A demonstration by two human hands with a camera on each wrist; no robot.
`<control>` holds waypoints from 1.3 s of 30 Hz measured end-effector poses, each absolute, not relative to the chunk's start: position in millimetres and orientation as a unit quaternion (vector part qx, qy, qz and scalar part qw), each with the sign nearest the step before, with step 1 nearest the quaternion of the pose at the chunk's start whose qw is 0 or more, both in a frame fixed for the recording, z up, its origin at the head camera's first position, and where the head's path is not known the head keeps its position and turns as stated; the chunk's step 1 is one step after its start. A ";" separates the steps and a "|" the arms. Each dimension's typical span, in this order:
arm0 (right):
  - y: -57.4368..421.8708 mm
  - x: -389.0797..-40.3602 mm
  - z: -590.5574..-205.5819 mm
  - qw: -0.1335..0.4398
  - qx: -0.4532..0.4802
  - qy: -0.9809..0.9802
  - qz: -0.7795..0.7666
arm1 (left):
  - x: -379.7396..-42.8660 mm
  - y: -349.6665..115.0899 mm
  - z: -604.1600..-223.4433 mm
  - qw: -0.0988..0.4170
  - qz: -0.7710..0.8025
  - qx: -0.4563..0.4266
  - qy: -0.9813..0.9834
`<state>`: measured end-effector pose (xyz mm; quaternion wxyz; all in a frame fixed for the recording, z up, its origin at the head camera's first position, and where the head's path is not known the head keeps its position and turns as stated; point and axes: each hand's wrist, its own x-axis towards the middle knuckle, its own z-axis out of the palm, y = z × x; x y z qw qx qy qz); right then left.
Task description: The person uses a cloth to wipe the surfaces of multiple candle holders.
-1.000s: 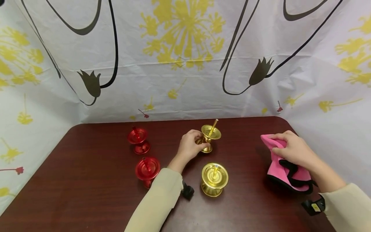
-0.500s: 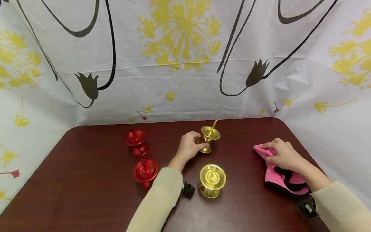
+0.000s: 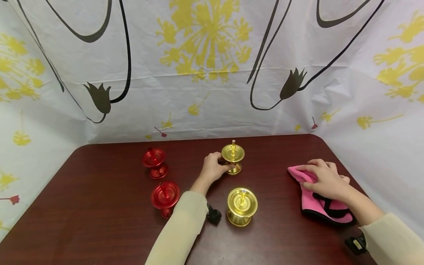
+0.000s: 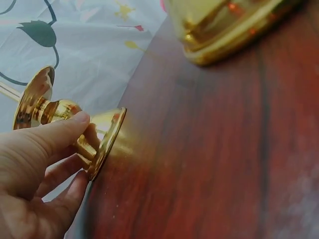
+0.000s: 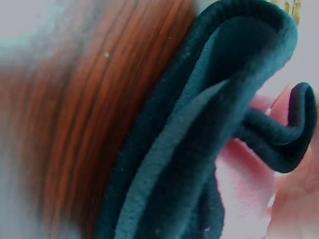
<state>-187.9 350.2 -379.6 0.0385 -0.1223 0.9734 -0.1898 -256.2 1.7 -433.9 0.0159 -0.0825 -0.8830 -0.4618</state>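
Note:
My left hand [image 3: 212,169] holds a gold candle holder [image 3: 233,152] by its stem, near the back of the table. In the left wrist view the thumb lies across the stem of this candle holder [image 4: 62,109], with fingers curled beneath it and its round foot close to the wood. The holder stands upright in the head view. At the right, my right hand [image 3: 326,180] grips a bunched pink cloth [image 3: 311,200] with black edging. Folds of the black edging [image 5: 199,149] fill much of the right wrist view, and most of that hand is hidden there.
A second gold candle holder [image 3: 242,207] stands nearer the front of the dark wooden table [image 3: 82,213]. Two red candle holders, one behind [image 3: 155,162] and one in front [image 3: 165,197], stand left of my left forearm. A patterned white sheet [image 3: 212,110] hangs behind the table.
The gold candle holder in my left hand has gone from leaning right to upright. My right hand has come slightly left and lower with the pink cloth.

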 end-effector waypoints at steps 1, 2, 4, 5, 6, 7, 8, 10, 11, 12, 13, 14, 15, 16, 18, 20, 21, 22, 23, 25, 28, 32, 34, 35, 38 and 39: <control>350.2 -186.2 -378.2 0.035 -0.124 0.973 -0.190 | -256.0 1.9 -433.9 0.015 -0.463 -0.080 -0.883; 350.0 -184.4 -376.9 0.030 -0.127 0.973 -0.189 | -255.8 2.0 -433.9 0.012 -0.466 -0.078 -0.881; 349.5 -180.6 -373.7 0.017 -0.133 0.974 -0.182 | -255.4 1.8 -433.8 0.010 -0.468 -0.076 -0.881; 349.6 -179.5 -373.0 0.006 -0.144 0.973 -0.178 | -255.3 1.5 -433.9 0.010 -0.469 -0.075 -0.880; 350.4 -178.7 -372.7 -0.002 -0.155 0.972 -0.176 | -255.2 0.8 -434.0 0.010 -0.471 -0.075 -0.879; 350.7 -177.9 -372.3 -0.010 -0.164 0.971 -0.172 | -255.2 -0.1 -433.9 0.010 -0.473 -0.074 -0.878; 351.2 -177.4 -372.2 -0.016 -0.171 0.970 -0.172 | -255.3 -1.0 -433.8 0.010 -0.475 -0.074 -0.877; 352.8 -177.1 -373.0 -0.017 -0.186 0.965 -0.183 | -254.8 -2.6 -433.1 0.008 -0.478 -0.069 -0.875; 353.9 -177.1 -373.9 -0.014 -0.193 0.962 -0.194 | -254.1 -3.2 -432.1 0.007 -0.480 -0.064 -0.875; 354.8 -176.8 -374.5 -0.007 -0.194 0.960 -0.202 | -252.8 -3.8 -430.3 0.005 -0.480 -0.056 -0.875; 355.2 -176.8 -375.4 0.001 -0.195 0.957 -0.213 | -251.4 -4.3 -428.3 0.004 -0.480 -0.046 -0.876; 356.2 -176.9 -376.6 0.008 -0.197 0.955 -0.223 | -249.6 -4.8 -425.4 0.005 -0.479 -0.035 -0.877; 357.1 -177.1 -378.0 0.012 -0.198 0.952 -0.231 | -247.3 -5.2 -422.0 0.007 -0.481 -0.023 -0.876; 357.9 -177.2 -379.2 0.014 -0.199 0.951 -0.235 | -244.6 -5.6 -417.7 0.011 -0.481 -0.015 -0.876; 360.0 -177.2 -381.2 0.018 -0.196 0.951 -0.237 | -238.5 -5.9 -406.8 0.024 -0.486 -0.005 -0.873; 362.2 -176.9 -383.4 0.014 -0.192 0.952 -0.238 | -231.1 -5.5 -393.1 0.043 -0.493 -0.008 -0.869; 362.9 -176.9 -385.0 0.008 -0.195 0.952 -0.236 | -226.8 -5.8 -385.3 0.052 -0.499 -0.012 -0.865; 363.6 -176.3 -386.5 0.005 -0.197 0.952 -0.234 | -222.4 -5.8 -377.1 0.062 -0.500 -0.020 -0.863; 364.5 -175.6 -388.3 -0.003 -0.202 0.952 -0.230 | -217.8 -5.9 -368.9 0.071 -0.502 -0.028 -0.862; 364.9 -174.3 -391.9 -0.023 -0.217 0.952 -0.213 | -208.2 -7.0 -353.5 0.093 -0.500 -0.047 -0.860; 363.2 -171.0 -395.5 -0.041 -0.239 0.955 -0.172 | -191.6 -11.9 -333.8 0.122 -0.489 -0.078 -0.860; 357.0 -162.5 -395.7 -0.041 -0.240 0.961 -0.131 | -166.8 -29.8 -312.2 0.150 -0.454 -0.109 -0.871; 353.8 -156.9 -393.8 -0.028 -0.231 0.965 -0.122 | -155.0 -44.8 -301.6 0.164 -0.432 -0.119 -0.879; 352.0 -154.2 -392.4 -0.023 -0.229 0.966 -0.117 | -149.7 -53.6 -297.2 0.174 -0.419 -0.124 -0.882; 348.8 -148.2 -387.7 0.003 -0.235 0.966 -0.107 | -134.8 -84.5 -284.3 0.217 -0.382 -0.142 -0.887; 348.1 -147.0 -386.0 0.010 -0.238 0.966 -0.101 | -130.7 -96.2 -281.0 0.235 -0.365 -0.149 -0.889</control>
